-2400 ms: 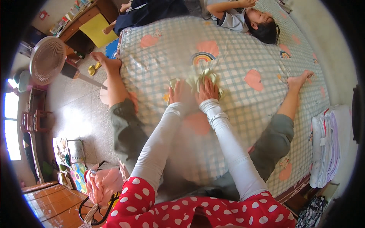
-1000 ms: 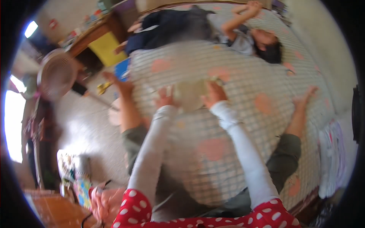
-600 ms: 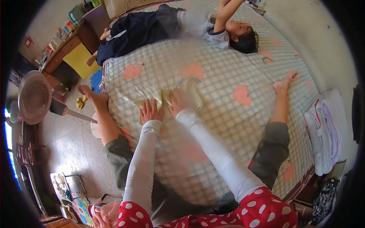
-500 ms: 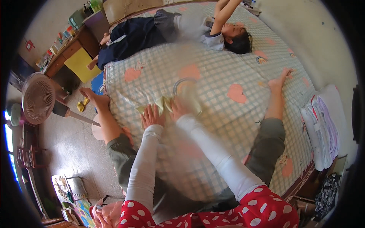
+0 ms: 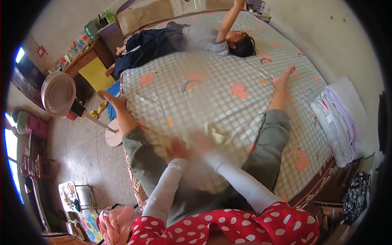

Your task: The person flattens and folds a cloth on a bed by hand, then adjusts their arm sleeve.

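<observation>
A pale yellow-green cloth (image 5: 215,134) lies crumpled on the checked bedsheet (image 5: 163,98) between my outstretched legs. My left hand (image 5: 177,149) is low over the sheet at the cloth's left side, its fingers blurred. Close beside it, my right hand (image 5: 201,143) is at the cloth, smeared by motion and a hazy patch in the picture. Whether either hand grips the fabric cannot be made out. White sleeves cover both my forearms.
Across the far side of the bed lies another person (image 5: 163,41) with an arm raised. A standing fan (image 5: 59,94) is at the left, near a cluttered desk (image 5: 87,57). Folded bedding (image 5: 343,118) is stacked at the right edge by the wall.
Both hands have drawn back toward my body, and the cloth has shifted nearer with them. My view has tilted up and turned a little. The other person's raised arm has moved slightly.
</observation>
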The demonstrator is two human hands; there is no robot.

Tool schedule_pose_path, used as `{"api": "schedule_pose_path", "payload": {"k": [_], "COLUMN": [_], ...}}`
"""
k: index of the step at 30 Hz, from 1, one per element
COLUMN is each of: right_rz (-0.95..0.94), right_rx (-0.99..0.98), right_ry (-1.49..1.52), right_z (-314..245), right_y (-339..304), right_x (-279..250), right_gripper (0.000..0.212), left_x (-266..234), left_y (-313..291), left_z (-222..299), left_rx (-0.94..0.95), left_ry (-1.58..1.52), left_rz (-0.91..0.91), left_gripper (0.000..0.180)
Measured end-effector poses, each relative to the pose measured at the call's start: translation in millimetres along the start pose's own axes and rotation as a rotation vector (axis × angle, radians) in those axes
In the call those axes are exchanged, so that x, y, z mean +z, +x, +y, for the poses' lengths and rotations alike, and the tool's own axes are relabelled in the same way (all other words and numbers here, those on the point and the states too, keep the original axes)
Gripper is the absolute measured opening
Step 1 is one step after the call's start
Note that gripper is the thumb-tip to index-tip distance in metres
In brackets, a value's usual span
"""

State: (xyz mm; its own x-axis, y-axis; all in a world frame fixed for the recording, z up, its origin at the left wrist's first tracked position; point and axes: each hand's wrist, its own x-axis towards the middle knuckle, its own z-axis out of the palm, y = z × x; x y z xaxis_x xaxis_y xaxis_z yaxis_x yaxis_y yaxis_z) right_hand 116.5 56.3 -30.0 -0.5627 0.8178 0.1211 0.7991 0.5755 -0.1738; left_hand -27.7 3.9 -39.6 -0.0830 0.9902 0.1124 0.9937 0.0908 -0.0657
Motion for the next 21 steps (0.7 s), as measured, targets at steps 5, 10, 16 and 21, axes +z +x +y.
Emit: {"api": "schedule_pose_path", "payload": {"k": [5, 10, 16, 21], "right_rz": [0.157, 0.368, 0.352, 0.206], "right_rx": [-0.046, -0.117, 0.011, -0.012], "right_ry": [-0.032, -0.018, 0.13, 0.157], "right_z": [-8.6, -4.0, -16.2, -15.0], "right_y": [-48.9, -76.8, -59.1, -60.8], "right_x": [3.5, -14.6, -33.3, -40.1], "right_gripper": [0.047, 0.017, 0.002, 0.003], "left_x": [7.2, -24.1, -58.6, -54.8], "left_y": [-38.6, -53.7, -35.6, -35.7], "left_z": [13.8, 34.9, 32.3, 29.0], "left_rx": [0.084, 0.057, -0.035, -0.076], "left_ry": [0.373, -0.159, -0.31, -0.365], "left_rz": [0.103, -0.036, -0.231, -0.29], "left_gripper": [0.06, 0.053, 0.022, 0.021]}}
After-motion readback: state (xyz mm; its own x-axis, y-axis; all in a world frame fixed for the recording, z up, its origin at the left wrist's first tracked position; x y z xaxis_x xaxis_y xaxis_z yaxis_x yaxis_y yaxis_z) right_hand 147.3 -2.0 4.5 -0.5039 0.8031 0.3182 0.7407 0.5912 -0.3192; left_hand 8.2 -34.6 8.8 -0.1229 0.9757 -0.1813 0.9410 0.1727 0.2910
